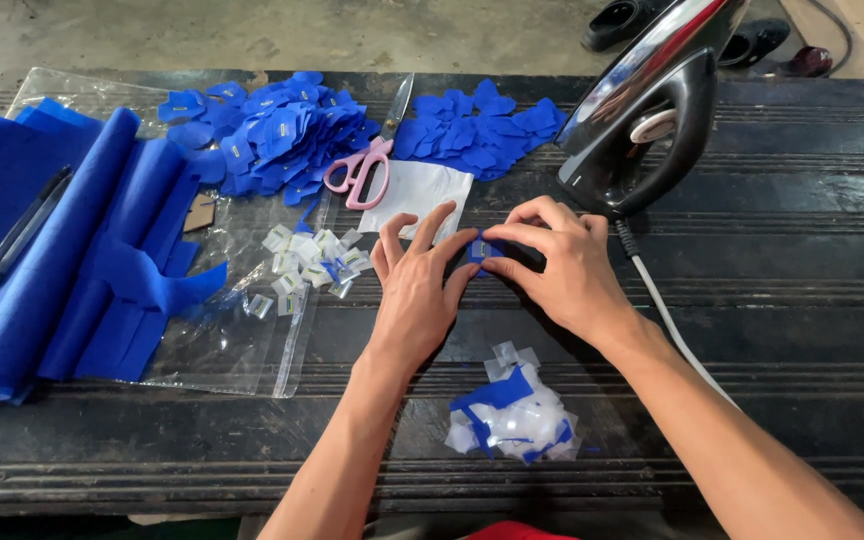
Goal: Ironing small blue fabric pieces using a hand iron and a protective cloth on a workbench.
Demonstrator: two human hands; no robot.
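My left hand (pixel 418 283) and my right hand (pixel 558 262) meet over the dark table, fingertips pinching a small blue fabric piece (pixel 482 248) between them. The piece is mostly hidden by my fingers. Just behind my hands lies a white cloth square (pixel 420 188). A black and chrome iron (pixel 647 110) stands upright right behind my right hand, its cord (pixel 664 312) running along my right forearm.
Pink-handled scissors (pixel 367 160) lie between two heaps of blue patches (pixel 272 130) (pixel 480 128). Small labels (pixel 307 262) rest on a clear plastic bag (pixel 242 330). Folded blue fabric (pixel 62 250) with a black pen (pixel 22 228) sits left. Scraps (pixel 514 412) lie near me.
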